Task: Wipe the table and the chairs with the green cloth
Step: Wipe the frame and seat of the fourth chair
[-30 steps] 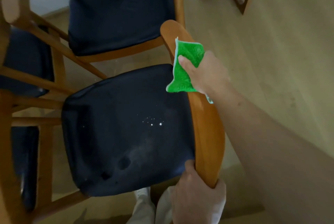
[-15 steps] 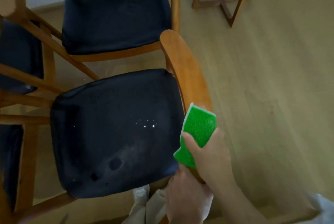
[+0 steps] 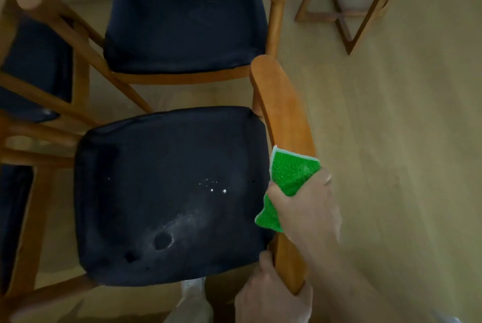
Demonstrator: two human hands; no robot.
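Pale wood floor (image 3: 391,140); wooden chair, curved backrest (image 3: 284,116), dark padded seat (image 3: 169,192). Right hand (image 3: 307,210) clamps green cloth (image 3: 292,174) around backrest, mid-wipe; left hand (image 3: 271,299) grips its near end. Next: crumb-speckled seat needs wiping.

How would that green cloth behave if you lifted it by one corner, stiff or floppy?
Probably floppy: the green cloth folds over the chair's wooden backrest and bunches under the right hand. It looks light, since a loose grip holds it. Its nubbly surface suggests it would drag rather than slide.
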